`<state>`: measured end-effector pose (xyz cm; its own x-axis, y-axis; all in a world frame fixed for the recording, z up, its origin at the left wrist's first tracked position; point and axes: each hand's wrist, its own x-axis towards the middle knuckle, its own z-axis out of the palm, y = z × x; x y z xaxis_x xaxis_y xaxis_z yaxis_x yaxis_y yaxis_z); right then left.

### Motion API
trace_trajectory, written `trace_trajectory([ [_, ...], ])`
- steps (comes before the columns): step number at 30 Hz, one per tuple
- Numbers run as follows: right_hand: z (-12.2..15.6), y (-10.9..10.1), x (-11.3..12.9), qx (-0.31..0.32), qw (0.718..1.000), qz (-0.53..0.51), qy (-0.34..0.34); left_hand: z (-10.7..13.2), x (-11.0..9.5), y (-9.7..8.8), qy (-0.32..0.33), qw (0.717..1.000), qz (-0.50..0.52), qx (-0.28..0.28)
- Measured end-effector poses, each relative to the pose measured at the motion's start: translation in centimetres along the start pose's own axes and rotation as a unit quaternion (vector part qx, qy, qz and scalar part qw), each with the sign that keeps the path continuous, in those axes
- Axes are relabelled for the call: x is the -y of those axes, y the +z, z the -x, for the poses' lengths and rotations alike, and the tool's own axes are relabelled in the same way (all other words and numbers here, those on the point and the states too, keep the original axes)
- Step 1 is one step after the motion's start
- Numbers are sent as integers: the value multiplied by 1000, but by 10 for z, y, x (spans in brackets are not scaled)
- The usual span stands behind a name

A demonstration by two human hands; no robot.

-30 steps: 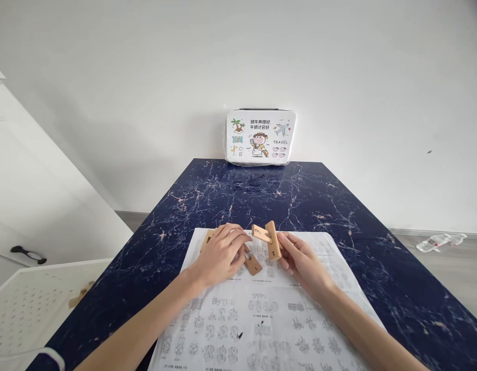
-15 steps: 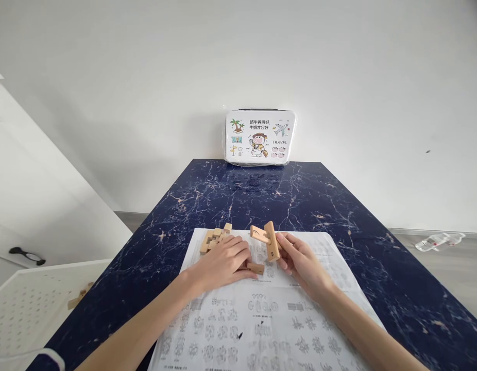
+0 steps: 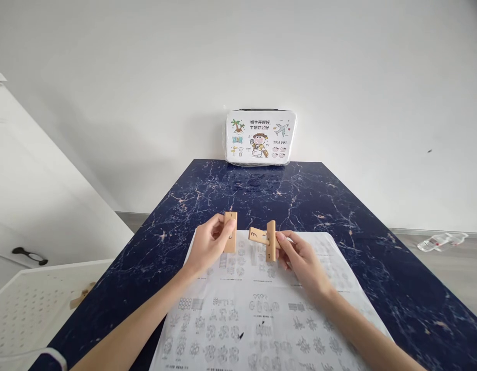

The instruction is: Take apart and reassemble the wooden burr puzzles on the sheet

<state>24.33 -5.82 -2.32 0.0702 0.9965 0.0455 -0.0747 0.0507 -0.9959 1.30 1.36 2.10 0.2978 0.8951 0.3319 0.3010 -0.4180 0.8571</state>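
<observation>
My left hand [image 3: 208,244] is closed on a single wooden puzzle bar [image 3: 230,232] and holds it upright above the printed instruction sheet [image 3: 257,309]. My right hand [image 3: 300,257] pinches two wooden bars joined in a cross [image 3: 265,238], with a number written on each. The two hands are a short gap apart, level with each other over the far end of the sheet. The other wooden pieces that lay on the sheet are hidden behind my left hand.
The sheet lies on a dark blue marbled table [image 3: 300,206]. A white illustrated case [image 3: 260,137] stands at the far edge against the wall. A white perforated bin [image 3: 33,304] sits at the left. A plastic bottle [image 3: 441,240] lies on the floor at right.
My left hand has lifted off the pile of pieces with one wooden bar and turned it upright. The right hand kept its crossed bars almost still.
</observation>
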Motion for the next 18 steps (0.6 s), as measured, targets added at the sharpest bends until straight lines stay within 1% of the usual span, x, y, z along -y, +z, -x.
trace_trajectory([
  [2,1,2,2,11,999,30,-11,-1,-4,0,-47,996,78,8],
  [4,2,4,3,23,998,51,-15,-2,-5,-1,-63,990,126,21],
  [6,3,5,4,29,998,61,-17,-2,-5,-1,-67,987,146,24],
  [11,3,5,6,31,997,64,-20,-2,-1,-1,-67,983,169,6],
  [14,4,6,6,48,997,65,-15,-3,3,-2,-74,978,197,2],
  [16,5,6,6,69,995,68,-13,-3,3,-3,-77,971,224,27],
  [18,6,8,4,94,993,73,-13,-3,2,-3,-71,963,248,74],
])
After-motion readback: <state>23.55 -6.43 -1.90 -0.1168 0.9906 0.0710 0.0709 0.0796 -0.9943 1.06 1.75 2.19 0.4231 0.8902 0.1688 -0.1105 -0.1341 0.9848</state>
